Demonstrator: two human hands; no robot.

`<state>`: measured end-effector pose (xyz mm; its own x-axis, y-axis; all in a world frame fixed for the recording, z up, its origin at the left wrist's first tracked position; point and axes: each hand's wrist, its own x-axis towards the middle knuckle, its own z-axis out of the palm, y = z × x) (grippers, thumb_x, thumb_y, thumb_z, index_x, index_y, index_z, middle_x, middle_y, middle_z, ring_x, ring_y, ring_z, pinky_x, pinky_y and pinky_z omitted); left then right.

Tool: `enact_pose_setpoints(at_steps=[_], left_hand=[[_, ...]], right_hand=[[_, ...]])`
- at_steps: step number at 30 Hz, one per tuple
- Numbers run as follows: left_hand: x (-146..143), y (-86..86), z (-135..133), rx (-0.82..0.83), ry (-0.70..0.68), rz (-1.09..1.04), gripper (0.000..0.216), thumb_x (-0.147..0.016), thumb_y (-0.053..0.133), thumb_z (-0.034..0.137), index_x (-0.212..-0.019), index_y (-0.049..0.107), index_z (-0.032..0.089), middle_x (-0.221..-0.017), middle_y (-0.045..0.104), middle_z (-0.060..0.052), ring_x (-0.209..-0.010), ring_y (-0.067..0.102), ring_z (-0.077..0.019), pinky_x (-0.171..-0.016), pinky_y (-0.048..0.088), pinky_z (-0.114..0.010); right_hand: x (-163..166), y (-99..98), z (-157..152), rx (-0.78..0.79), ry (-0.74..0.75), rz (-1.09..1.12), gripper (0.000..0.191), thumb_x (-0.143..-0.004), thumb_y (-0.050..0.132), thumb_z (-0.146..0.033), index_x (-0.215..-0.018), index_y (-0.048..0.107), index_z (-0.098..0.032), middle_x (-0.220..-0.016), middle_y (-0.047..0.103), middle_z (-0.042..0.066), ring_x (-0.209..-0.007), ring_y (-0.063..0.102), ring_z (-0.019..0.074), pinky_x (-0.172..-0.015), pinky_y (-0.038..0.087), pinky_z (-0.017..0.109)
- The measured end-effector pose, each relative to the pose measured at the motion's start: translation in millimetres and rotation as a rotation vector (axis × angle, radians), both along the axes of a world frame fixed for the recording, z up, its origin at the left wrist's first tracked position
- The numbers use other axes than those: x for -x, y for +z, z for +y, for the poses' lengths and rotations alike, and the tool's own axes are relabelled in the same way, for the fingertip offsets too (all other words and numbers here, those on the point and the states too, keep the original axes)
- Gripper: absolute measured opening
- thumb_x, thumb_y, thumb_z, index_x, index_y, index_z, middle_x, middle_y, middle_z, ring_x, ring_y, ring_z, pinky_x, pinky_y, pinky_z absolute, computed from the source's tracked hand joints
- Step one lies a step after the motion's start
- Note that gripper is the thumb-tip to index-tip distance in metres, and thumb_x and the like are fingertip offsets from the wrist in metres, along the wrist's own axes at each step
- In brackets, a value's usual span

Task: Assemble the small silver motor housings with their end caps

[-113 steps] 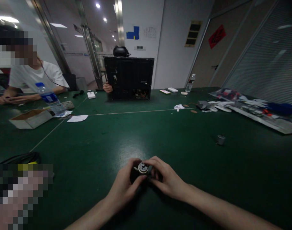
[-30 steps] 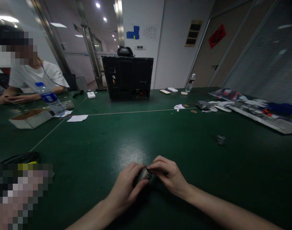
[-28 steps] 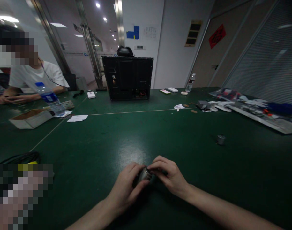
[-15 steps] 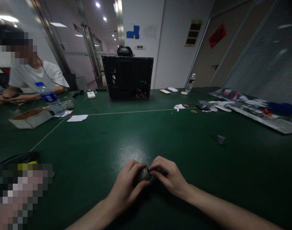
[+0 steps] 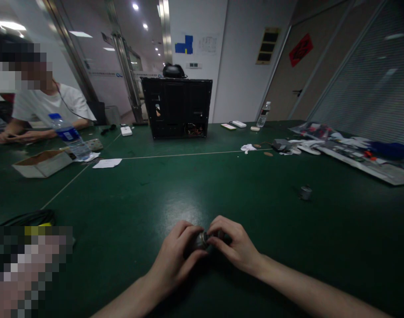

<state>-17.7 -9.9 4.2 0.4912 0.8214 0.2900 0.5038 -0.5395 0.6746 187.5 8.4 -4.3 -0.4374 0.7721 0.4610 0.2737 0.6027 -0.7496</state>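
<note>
Low in the middle of the head view, my left hand (image 5: 175,249) is wrapped around a small grey metal cylinder (image 5: 201,241), which lies on its side with a ringed end facing right. The fingers cover much of it. My right hand (image 5: 236,243) is closed in a pinch at that end, its fingertips touching or very near it. Something small and dark shows among the right fingers, but I cannot make it out. Farther off to the right, a similar small metal cylinder (image 5: 305,192) stands upright on the green table (image 5: 149,190).
A black case (image 5: 178,106) stands at the back. To the left are an open box (image 5: 43,165), a water bottle (image 5: 71,139), a paper (image 5: 107,163) and coiled cable (image 5: 29,217). Another person (image 5: 52,106) sits back left. A cluttered tray (image 5: 370,161) lies at the right.
My right fingertips have shifted slightly at the cylinder's end, and more of its ringed edge shows. My left hand stays in place around the cylinder.
</note>
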Motion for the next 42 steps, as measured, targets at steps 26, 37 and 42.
enact_pose_setpoints(at_steps=[26,37,42], left_hand=[[-2.5,4.1,8.0,0.385,0.011,-0.186,0.022,-0.092,0.048,0.028,-0.107,0.056,0.015,-0.087,0.068,-0.005,-0.081,0.064,-0.0211,-0.072,0.048,-0.029],[1.1,13.1,2.7,0.285,-0.045,-0.104,0.035,-0.087,0.053,0.036,-0.119,0.053,0.021,-0.102,0.068,-0.005,-0.091,0.061,-0.0248,-0.081,0.047,-0.033],[0.0,19.9,0.7,0.334,-0.099,-0.147,0.047,-0.079,0.062,0.041,-0.120,0.053,0.019,-0.113,0.065,-0.008,-0.098,0.059,-0.0274,-0.085,0.047,-0.034]], right_hand=[[2.0,3.2,-1.4,0.187,0.185,-0.140,0.071,-0.065,0.078,-0.023,-0.126,0.042,-0.023,-0.120,0.048,0.009,-0.105,0.052,0.0233,-0.081,0.048,0.034],[0.2,0.5,-0.7,0.254,0.134,-0.116,0.078,-0.061,0.083,-0.037,-0.127,0.043,-0.024,-0.122,0.046,0.008,-0.101,0.052,0.0219,-0.077,0.049,0.032],[0.1,2.2,0.6,0.284,0.131,-0.092,0.073,-0.061,0.082,-0.039,-0.123,0.047,-0.023,-0.120,0.047,0.008,-0.098,0.052,0.0213,-0.074,0.048,0.030]])
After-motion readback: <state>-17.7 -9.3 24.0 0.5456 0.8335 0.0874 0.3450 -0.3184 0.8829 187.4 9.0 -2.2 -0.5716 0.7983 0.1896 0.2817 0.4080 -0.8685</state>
